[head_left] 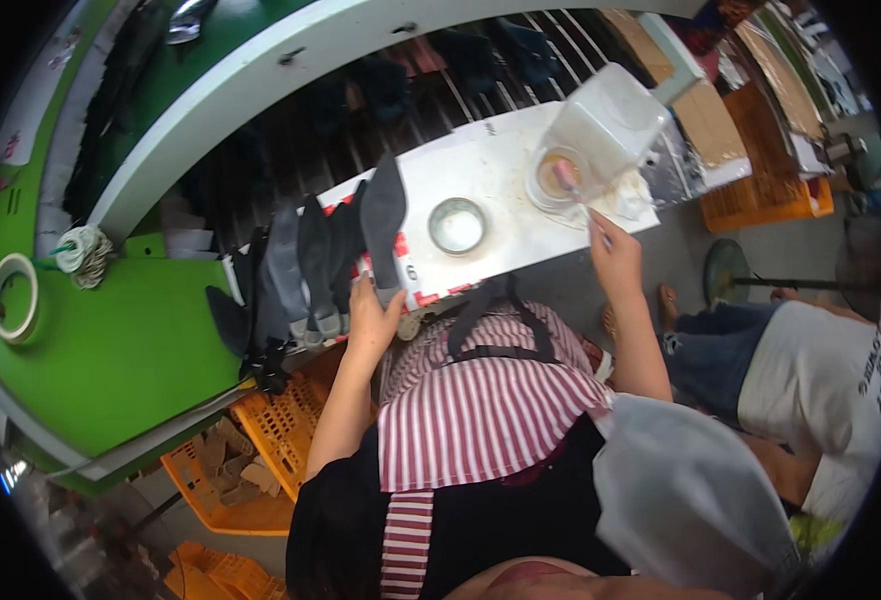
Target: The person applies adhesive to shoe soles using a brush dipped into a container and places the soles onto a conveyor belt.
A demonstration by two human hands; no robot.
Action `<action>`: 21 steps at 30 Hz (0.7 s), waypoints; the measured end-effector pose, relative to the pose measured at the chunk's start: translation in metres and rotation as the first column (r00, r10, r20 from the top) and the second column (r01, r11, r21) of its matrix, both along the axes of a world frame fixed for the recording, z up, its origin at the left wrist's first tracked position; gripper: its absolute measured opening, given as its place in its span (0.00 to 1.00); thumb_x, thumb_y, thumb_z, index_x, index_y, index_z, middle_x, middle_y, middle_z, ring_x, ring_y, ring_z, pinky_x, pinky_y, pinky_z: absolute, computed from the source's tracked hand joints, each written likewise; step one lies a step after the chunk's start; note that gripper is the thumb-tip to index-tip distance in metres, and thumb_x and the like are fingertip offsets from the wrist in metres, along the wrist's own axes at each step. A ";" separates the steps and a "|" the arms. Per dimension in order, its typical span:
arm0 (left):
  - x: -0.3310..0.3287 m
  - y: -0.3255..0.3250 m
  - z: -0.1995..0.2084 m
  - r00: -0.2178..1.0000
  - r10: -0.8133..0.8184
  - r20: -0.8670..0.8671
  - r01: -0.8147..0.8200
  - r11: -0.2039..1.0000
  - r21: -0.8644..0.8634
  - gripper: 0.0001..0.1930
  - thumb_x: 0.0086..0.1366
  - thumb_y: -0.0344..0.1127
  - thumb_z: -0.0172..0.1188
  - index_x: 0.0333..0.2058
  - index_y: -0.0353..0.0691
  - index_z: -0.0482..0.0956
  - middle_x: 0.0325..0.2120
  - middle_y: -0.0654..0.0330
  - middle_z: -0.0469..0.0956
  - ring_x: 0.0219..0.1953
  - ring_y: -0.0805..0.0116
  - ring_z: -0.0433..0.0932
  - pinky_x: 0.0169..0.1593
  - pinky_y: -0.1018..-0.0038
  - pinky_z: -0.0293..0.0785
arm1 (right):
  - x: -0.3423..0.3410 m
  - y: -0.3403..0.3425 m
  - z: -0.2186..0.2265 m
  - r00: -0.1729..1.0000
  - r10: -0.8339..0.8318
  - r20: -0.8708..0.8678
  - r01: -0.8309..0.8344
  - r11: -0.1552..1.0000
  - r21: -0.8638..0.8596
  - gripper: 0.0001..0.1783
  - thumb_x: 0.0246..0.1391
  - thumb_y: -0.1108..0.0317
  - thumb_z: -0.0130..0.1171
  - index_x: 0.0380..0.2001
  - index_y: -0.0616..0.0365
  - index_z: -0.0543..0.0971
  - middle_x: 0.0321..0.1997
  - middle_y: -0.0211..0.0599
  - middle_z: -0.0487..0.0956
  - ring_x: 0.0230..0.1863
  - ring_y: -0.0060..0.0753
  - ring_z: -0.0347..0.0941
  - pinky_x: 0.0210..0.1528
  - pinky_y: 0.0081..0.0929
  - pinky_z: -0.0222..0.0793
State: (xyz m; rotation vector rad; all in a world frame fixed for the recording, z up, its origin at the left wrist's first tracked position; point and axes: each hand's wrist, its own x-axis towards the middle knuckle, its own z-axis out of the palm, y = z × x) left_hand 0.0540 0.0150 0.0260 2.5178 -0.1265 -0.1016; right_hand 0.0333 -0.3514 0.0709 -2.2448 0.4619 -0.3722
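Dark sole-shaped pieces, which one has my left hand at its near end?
The rightmost dark piece, over the white sheet: your left hand is at its near end. The other dark pieces cluster to its left.

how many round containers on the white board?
2: a dish near its middle, and a pot farther right, at the tip of the thin tool in the right hand. The clear box may hide more.
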 end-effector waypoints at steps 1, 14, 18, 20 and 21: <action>-0.002 -0.003 -0.004 0.995 0.077 -0.071 -0.079 0.996 -0.029 0.36 0.53 0.40 0.62 0.52 0.19 0.58 0.47 0.32 0.65 0.52 0.39 0.62 0.57 0.60 0.58 | 0.004 0.001 0.001 1.000 0.030 -0.007 -0.030 0.989 -0.148 0.13 0.52 0.65 0.54 0.41 0.55 0.78 0.33 0.51 0.78 0.32 0.45 0.76 0.33 0.32 0.70; 0.007 0.006 -0.016 0.938 0.082 -0.337 -0.343 0.365 -0.866 0.18 0.61 0.32 0.56 0.48 0.33 0.68 0.39 0.59 0.74 0.40 0.76 0.70 0.46 0.80 0.64 | 0.015 0.001 0.007 0.987 -0.014 -0.161 -0.029 0.964 -0.262 0.14 0.53 0.61 0.51 0.39 0.54 0.79 0.31 0.50 0.77 0.35 0.51 0.75 0.37 0.40 0.70; -0.004 0.004 0.041 0.946 -0.028 -0.322 -0.315 0.147 -0.938 0.20 0.62 0.35 0.54 0.51 0.35 0.66 0.41 0.58 0.74 0.41 0.73 0.71 0.47 0.75 0.65 | 0.005 -0.006 -0.017 0.988 -0.005 -0.157 -0.013 0.993 -0.114 0.13 0.54 0.63 0.50 0.39 0.56 0.78 0.31 0.53 0.77 0.35 0.52 0.74 0.37 0.37 0.70; -0.011 0.005 0.050 0.954 -0.083 -0.288 -0.279 0.107 -0.954 0.23 0.62 0.39 0.54 0.53 0.35 0.64 0.41 0.56 0.74 0.43 0.70 0.71 0.47 0.73 0.64 | 0.005 -0.005 -0.016 0.991 0.003 -0.134 -0.013 0.997 -0.074 0.13 0.55 0.64 0.50 0.39 0.58 0.78 0.30 0.53 0.77 0.33 0.49 0.75 0.36 0.35 0.70; -0.013 0.003 0.053 0.954 -0.117 -0.277 -0.268 0.084 -0.960 0.24 0.62 0.40 0.54 0.54 0.35 0.63 0.41 0.56 0.73 0.43 0.70 0.70 0.48 0.73 0.64 | 0.006 -0.004 -0.016 0.993 0.004 -0.116 -0.008 0.999 -0.036 0.13 0.55 0.65 0.50 0.40 0.60 0.77 0.30 0.53 0.77 0.31 0.45 0.76 0.36 0.32 0.69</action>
